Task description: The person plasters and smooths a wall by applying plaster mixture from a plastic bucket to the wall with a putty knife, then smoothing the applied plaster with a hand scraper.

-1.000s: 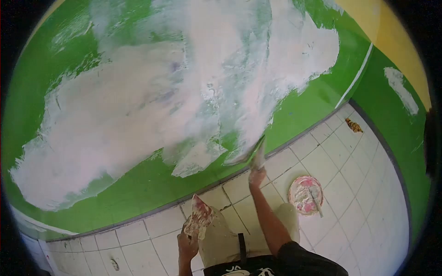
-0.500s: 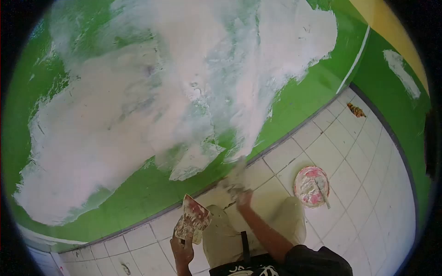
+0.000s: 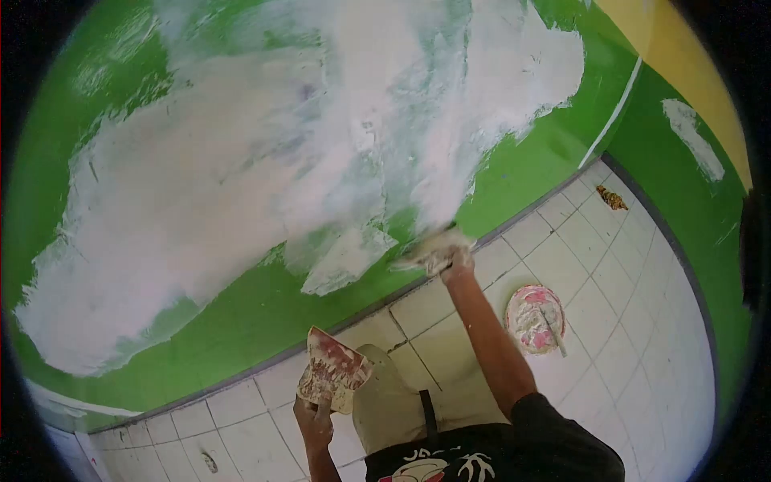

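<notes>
My left hand [image 3: 316, 419] is closed on a filler-caked scraper [image 3: 336, 371], a flat reddish and cream blade held above the floor beside my knee. My right hand [image 3: 458, 262] grips a putty-smeared spreader [image 3: 432, 247], blurred by motion, low against the green wall [image 3: 241, 329]. That blade lies at the lower end of a streak in the white filler patch [image 3: 185, 185], which covers much of the wall. Filler coats the fingers of my right hand.
A round pink-and-white tub of filler [image 3: 526, 321], with a stick-like tool [image 3: 554, 331] in it, stands on the tiled floor [image 3: 594, 317] to the right. A brown crumpled scrap [image 3: 612, 198] lies near the corner. Another small scrap [image 3: 209, 461] is at lower left.
My right hand has moved up and right with the spreader, from over the floor tiles to the wall. The left-hand scraper has turned so more of its face shows.
</notes>
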The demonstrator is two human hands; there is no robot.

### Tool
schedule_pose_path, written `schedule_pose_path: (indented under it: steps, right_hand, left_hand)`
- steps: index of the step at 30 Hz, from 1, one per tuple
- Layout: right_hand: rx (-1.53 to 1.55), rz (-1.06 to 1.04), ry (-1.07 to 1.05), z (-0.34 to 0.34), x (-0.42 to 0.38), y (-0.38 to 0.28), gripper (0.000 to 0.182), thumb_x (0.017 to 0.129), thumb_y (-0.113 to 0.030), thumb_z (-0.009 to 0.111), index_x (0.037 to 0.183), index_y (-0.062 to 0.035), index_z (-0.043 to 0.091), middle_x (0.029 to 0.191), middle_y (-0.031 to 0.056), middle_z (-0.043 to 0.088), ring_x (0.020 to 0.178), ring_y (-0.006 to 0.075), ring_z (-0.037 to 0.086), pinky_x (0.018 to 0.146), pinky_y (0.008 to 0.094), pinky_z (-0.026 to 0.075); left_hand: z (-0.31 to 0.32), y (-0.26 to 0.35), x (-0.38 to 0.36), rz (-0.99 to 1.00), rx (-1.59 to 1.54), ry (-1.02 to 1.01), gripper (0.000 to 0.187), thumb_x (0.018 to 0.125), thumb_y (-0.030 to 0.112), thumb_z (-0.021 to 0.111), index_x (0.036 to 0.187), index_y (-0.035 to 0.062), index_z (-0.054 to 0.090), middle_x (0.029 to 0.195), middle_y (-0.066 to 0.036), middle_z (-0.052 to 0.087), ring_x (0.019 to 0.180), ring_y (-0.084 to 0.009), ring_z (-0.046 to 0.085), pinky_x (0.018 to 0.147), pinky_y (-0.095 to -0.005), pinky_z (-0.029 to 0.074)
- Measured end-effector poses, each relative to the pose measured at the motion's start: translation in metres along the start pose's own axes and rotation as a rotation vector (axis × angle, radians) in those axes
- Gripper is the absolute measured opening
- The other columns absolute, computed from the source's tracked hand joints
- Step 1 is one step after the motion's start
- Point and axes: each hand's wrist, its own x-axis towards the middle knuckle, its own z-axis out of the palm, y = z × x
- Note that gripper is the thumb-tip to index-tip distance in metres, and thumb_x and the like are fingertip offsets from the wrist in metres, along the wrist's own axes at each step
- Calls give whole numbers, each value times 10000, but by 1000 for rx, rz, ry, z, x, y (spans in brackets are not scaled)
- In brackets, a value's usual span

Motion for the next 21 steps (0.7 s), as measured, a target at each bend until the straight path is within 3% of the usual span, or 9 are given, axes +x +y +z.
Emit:
schedule_pose_path:
  steps: [2,6,11,12,13,15,18,20,21]
  right_hand:
    - [-32,-99,-41,54,-25,-33,282,964,-277,375,988,-60,553,914,113,611,808,271,605,685,418,532]
    - [-8,-179,-70,157,-102,-102,228,949,-204,411,1029,-37,544,943,117,603,818,275,610,692,419,538]
    - [-40,-338,-221,180,-104,-155,245,931,-211,471,995,11,553,926,162,604,775,266,628,627,405,543]
    - [-31,-340,-214,166,-100,-159,245,931,-211,471,995,11,553,926,162,604,775,266,628,627,405,543]
    - [-430,-714,-300,143,-92,-157,256,925,-212,477,977,27,551,876,158,604,730,252,626,592,395,538]
    - [-640,-855,-306,100,-78,-133,267,911,-216,492,940,43,550,786,133,596,642,219,613,524,368,521]
    - [128,-432,-150,48,-71,-76,133,850,-109,529,749,-34,574,622,80,587,529,199,578,458,322,483]
    - [-228,-659,73,-1,-51,-38,108,837,-92,557,769,-10,576,677,96,584,560,203,558,479,353,477]
    - [-177,-622,152,-29,-34,-12,98,820,-79,573,766,2,578,681,97,577,555,189,535,477,351,459]
  left_hand:
    - [-1,2,-2,18,16,-45,375,886,91,576,1212,-61,469,1109,-118,592,964,-164,572,823,-305,472]
    - [1,-5,-6,27,-41,-21,379,890,110,578,1211,-58,465,1113,-112,590,962,-157,570,819,-305,472]
    - [10,-7,-11,61,-51,-47,382,887,104,580,1214,-56,464,1125,-115,588,965,-159,573,819,-310,478]
    - [12,-7,-13,37,-51,-33,389,883,100,585,1218,-56,462,1124,-118,589,970,-164,576,825,-312,479]
    - [12,-7,-14,15,-49,-20,396,879,95,590,1221,-56,459,1124,-122,590,974,-170,579,831,-314,479]
    - [12,-14,-14,28,-78,-12,406,872,91,596,1224,-55,455,1115,-128,593,959,-175,594,809,-315,498]
    - [16,-6,-16,8,-120,18,427,859,84,603,1231,-53,445,1099,-141,595,925,-188,621,753,-317,538]
    - [19,1,-15,-17,-120,35,438,853,82,605,1234,-53,438,1092,-148,596,906,-196,634,718,-317,558]
    - [16,3,-17,-27,-104,53,441,850,84,603,1233,-55,434,1083,-152,597,884,-199,643,683,-314,569]
